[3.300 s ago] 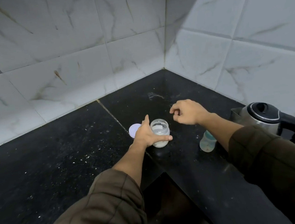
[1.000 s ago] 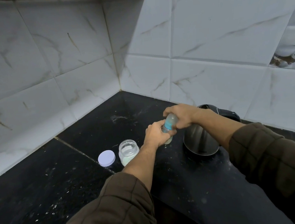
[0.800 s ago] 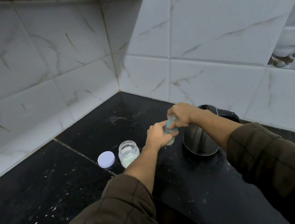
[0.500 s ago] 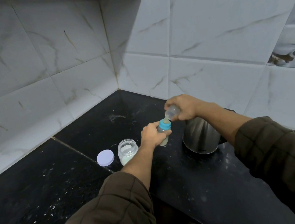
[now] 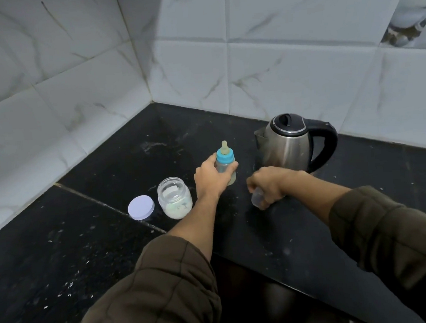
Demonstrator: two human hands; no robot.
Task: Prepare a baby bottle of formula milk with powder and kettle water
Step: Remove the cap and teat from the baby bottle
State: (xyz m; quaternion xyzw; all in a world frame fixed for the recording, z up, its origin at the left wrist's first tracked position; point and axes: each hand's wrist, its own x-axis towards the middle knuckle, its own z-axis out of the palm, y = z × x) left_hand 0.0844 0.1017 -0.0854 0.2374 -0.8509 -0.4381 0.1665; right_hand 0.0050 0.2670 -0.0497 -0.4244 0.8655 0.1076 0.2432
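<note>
The steel kettle (image 5: 290,144) stands far right on the black countertop (image 5: 85,249). The open powder jar (image 5: 175,198) and its lilac lid (image 5: 141,207) sit left of the baby bottle (image 5: 225,164), which stands upright mid-counter with the left hand (image 5: 209,177) wrapped round its body. Its blue collar (image 5: 225,157) and teat (image 5: 225,147) are on, so opening is in hand and unscrewing the collar comes next. The right hand (image 5: 268,185) curls round what looks like the clear cap (image 5: 257,199).

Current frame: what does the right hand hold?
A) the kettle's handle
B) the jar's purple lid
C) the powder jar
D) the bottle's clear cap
D: the right hand curls round the clear cap, the kettle handle is untouched, and the purple lid lies beside the open powder jar.
</note>
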